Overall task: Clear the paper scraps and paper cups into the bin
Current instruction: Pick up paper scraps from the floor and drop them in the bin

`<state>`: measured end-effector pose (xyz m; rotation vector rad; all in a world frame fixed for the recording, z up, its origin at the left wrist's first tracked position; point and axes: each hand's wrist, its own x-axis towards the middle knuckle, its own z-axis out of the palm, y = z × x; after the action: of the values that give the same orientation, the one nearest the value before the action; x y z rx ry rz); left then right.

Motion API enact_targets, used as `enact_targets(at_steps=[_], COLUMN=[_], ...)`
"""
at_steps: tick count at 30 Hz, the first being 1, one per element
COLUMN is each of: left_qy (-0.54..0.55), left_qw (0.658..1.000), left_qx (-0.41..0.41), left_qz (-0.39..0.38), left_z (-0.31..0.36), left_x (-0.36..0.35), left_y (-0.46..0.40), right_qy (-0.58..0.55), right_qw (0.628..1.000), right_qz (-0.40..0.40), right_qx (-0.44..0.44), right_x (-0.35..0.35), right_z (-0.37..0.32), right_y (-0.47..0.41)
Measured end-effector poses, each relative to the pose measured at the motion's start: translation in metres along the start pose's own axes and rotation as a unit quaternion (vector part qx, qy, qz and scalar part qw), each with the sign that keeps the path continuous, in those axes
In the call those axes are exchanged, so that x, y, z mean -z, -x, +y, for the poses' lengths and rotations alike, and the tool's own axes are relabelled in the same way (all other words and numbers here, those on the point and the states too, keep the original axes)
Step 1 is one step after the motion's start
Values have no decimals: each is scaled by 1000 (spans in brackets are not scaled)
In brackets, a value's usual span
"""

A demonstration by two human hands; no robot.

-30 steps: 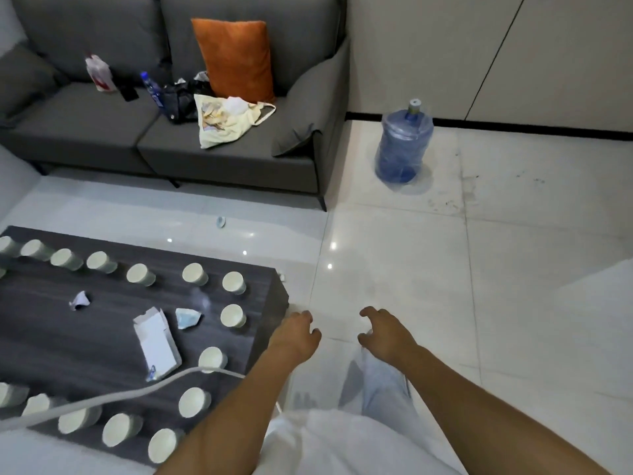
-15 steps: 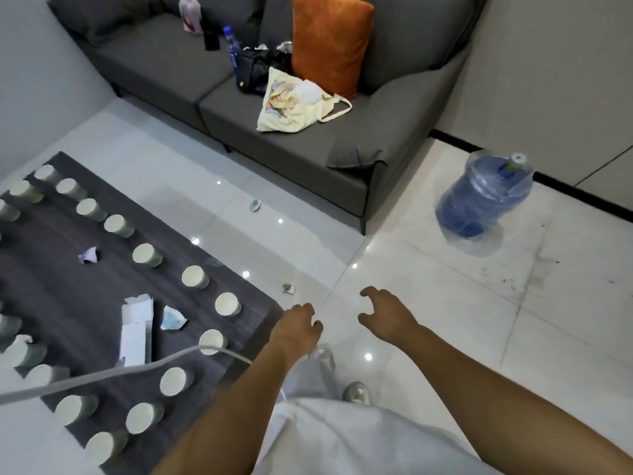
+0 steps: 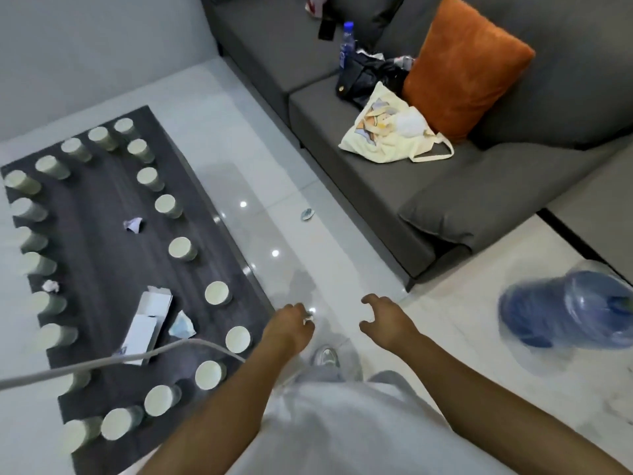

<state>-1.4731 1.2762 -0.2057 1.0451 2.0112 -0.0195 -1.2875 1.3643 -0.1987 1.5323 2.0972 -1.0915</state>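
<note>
1. Beyond the near corner of the dark worktop [image 3: 102, 234], the left hand [image 3: 287, 329] hangs over the pale floor [image 3: 342, 269], fingers curled downward; a small white bit shows at its fingertips, but whether the hand pinches it or it lies on the floor below cannot be told.
2. The right hand [image 3: 387, 320] hovers just beside the left, apart from it, fingers loosely curved and spread, holding nothing.
3. On the worktop, paper cups [image 3: 216, 293] stand upright in a ring along its edges, each apart from its neighbours.
4. Inside that ring lie the paper scraps: a crumpled purplish scrap [image 3: 133, 224] toward the far end, a small white wad [image 3: 50, 286] near the left row of cups, and a bluish crumpled scrap [image 3: 181, 324] just beside an opened white carton [image 3: 145, 320] that lies flat.
5. A grey cable [image 3: 102, 361] crosses over the near part of the worktop.
6. On the floor between worktop and sofa [image 3: 342, 108] lies one more small scrap [image 3: 307, 214].
7. On the sofa rest a cream tote bag [image 3: 387, 132], an orange cushion [image 3: 462, 63], a dark bag [image 3: 370, 77] and a blue-capped bottle [image 3: 346, 46].
8. A large blue water jug [image 3: 565, 310], blurred, stands on the floor to the right, well apart from both hands.
9. A shoe [image 3: 325, 354] shows under the left wrist.
</note>
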Motion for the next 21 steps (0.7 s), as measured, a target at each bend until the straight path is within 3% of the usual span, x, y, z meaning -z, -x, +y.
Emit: enact_targets(at_steps=[7,13,21], left_qy=[88,179,207], left_qw=[992,966,933], left_qx=[88,184,289], left_qz=[16,38,60], left_z=[3,13,23], left_x=[17,8,-35], left_y=[-39,-80,-158], right_qy=[82,160,216], right_qw=[990,961,922], right_qz=[-95,-174,-247], right_qx=[66,147,208], right_x=[30,51,44], right_z=[-33,-50,-50], right_y=[-76,-146,-251])
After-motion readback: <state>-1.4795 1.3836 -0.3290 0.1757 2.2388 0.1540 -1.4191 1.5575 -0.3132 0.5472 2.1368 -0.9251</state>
